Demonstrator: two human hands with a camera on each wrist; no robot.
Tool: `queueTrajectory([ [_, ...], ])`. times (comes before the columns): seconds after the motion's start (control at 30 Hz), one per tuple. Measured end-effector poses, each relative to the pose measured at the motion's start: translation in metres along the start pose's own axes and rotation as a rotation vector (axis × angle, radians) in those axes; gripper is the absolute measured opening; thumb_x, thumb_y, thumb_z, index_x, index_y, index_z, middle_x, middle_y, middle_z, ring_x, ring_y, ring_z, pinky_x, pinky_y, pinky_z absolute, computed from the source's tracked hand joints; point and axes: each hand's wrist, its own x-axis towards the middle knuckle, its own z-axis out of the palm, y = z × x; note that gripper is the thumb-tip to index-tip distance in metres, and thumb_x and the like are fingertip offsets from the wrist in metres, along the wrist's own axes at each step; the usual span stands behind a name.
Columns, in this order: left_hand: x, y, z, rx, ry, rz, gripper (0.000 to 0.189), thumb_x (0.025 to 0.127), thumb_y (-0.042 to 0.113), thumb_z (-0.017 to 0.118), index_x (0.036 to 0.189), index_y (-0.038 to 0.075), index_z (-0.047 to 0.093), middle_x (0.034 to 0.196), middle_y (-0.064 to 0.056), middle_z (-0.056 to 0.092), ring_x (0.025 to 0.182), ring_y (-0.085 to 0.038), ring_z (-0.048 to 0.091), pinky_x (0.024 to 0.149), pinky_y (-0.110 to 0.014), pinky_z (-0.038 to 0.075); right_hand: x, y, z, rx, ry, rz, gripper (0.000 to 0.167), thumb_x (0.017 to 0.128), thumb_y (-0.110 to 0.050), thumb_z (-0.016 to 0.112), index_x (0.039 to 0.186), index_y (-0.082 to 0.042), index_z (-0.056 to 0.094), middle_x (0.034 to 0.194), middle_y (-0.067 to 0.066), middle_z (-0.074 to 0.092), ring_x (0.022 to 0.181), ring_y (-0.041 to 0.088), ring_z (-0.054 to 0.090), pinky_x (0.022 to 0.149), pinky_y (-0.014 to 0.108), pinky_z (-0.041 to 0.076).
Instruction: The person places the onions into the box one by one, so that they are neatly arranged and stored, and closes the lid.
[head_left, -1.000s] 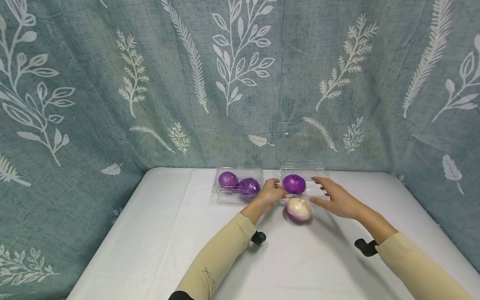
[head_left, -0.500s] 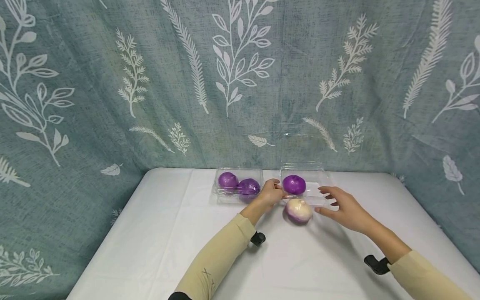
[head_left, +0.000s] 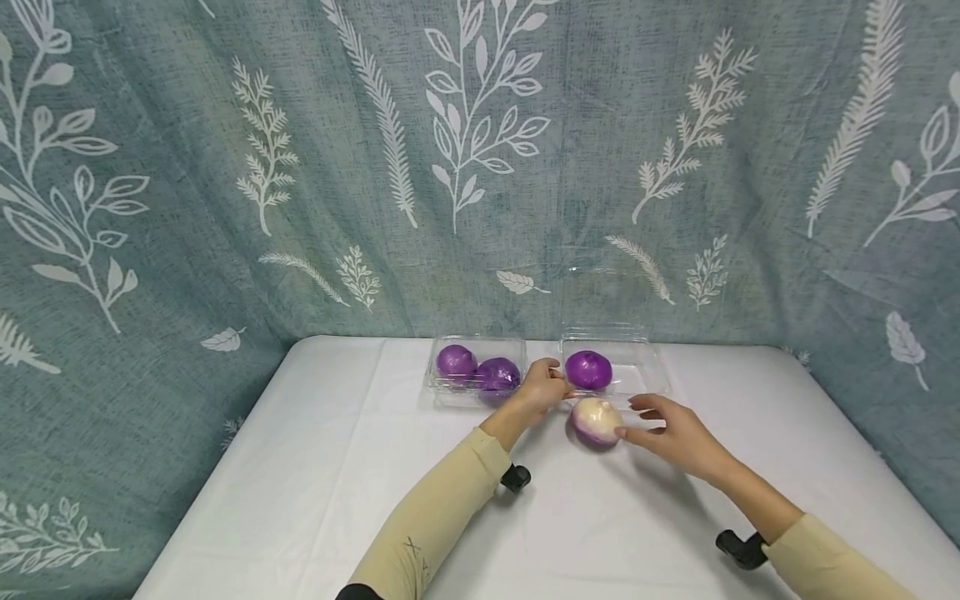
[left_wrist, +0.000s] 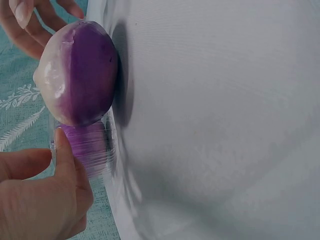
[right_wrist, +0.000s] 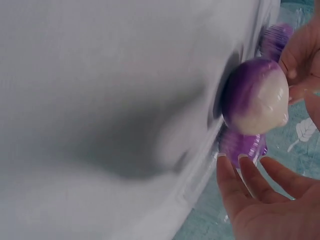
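A purple-and-white turnip [head_left: 597, 421], pale side up, lies on the table before an open clear plastic clamshell container [head_left: 636, 379]. Inside that container, toward its left, sits a purple turnip [head_left: 588, 369]. My left hand [head_left: 542, 389] pinches the container's near left edge; the left wrist view has its thumb and forefinger [left_wrist: 64, 155] at the plastic. My right hand [head_left: 675, 435] hovers right of the loose turnip, its thumb tip overlapping that side in the head view. In the right wrist view the fingers [right_wrist: 257, 180] are spread, holding nothing; contact with the turnip is unclear.
Left of the open container stands another clear plastic container [head_left: 450, 393] with two purple turnips [head_left: 456, 361] in it. A white cloth [head_left: 360, 467] covers the table. Behind the table hangs a teal leaf-patterned curtain [head_left: 322, 167].
My right hand has drawn back from the open container, toward me, then moved left to the loose turnip's side. The left hand has stayed in place at the container.
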Motion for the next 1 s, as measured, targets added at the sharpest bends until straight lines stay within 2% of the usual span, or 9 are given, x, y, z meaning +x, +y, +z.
queueTrajectory([
  [0.13,0.000,0.001,0.000,-0.016,-0.010,-0.005,0.062,0.088,-0.021,0.054,0.147,-0.017,0.035,0.122,-0.026,0.055,0.088,-0.019,0.061,0.088,-0.027,0.064,0.002,0.000,0.007,0.032,-0.031,0.083,0.071,0.096,-0.040,0.073,0.141,0.009,0.050,0.140,0.029,0.056,0.126,0.049,0.056,0.103,0.059,0.055],
  [0.3,0.000,0.001,0.000,0.015,0.001,-0.005,0.061,0.088,-0.019,0.057,0.146,-0.015,0.037,0.120,-0.024,0.057,0.088,-0.019,0.062,0.086,-0.026,0.063,0.004,-0.002,0.017,0.123,-0.080,0.182,0.074,0.097,-0.041,0.070,0.145,0.010,0.046,0.146,0.032,0.049,0.128,0.048,0.054,0.103,0.056,0.056],
  [0.43,-0.001,0.001,0.000,0.010,-0.001,-0.009,0.062,0.089,-0.018,0.058,0.147,-0.015,0.036,0.122,-0.025,0.056,0.089,-0.019,0.062,0.087,-0.026,0.063,0.008,-0.004,0.023,0.197,-0.088,0.223,0.073,0.098,-0.038,0.069,0.145,0.012,0.043,0.147,0.035,0.046,0.130,0.048,0.053,0.103,0.052,0.057],
  [0.6,-0.001,0.001,-0.001,-0.002,-0.009,-0.015,0.064,0.089,-0.018,0.058,0.149,-0.014,0.034,0.122,-0.024,0.055,0.090,-0.019,0.061,0.088,-0.026,0.063,0.013,-0.005,0.030,0.227,-0.083,0.236,0.073,0.099,-0.036,0.068,0.144,0.014,0.042,0.144,0.035,0.048,0.128,0.046,0.055,0.099,0.046,0.060],
  [0.83,-0.002,0.000,0.000,0.001,-0.008,0.000,0.064,0.088,-0.019,0.057,0.148,-0.016,0.034,0.118,-0.024,0.056,0.084,-0.017,0.059,0.086,-0.026,0.063,0.019,-0.004,0.039,0.222,-0.039,0.233,0.067,0.096,-0.034,0.072,0.140,0.011,0.050,0.129,0.027,0.062,0.112,0.032,0.062,0.085,0.029,0.058],
  [1.0,-0.001,0.001,0.000,-0.004,-0.013,0.004,0.063,0.088,-0.019,0.057,0.147,-0.017,0.034,0.119,-0.026,0.056,0.084,-0.017,0.060,0.086,-0.026,0.064,0.022,-0.003,0.042,0.222,-0.031,0.218,0.066,0.095,-0.033,0.074,0.139,0.011,0.052,0.126,0.025,0.064,0.110,0.030,0.063,0.084,0.028,0.057],
])
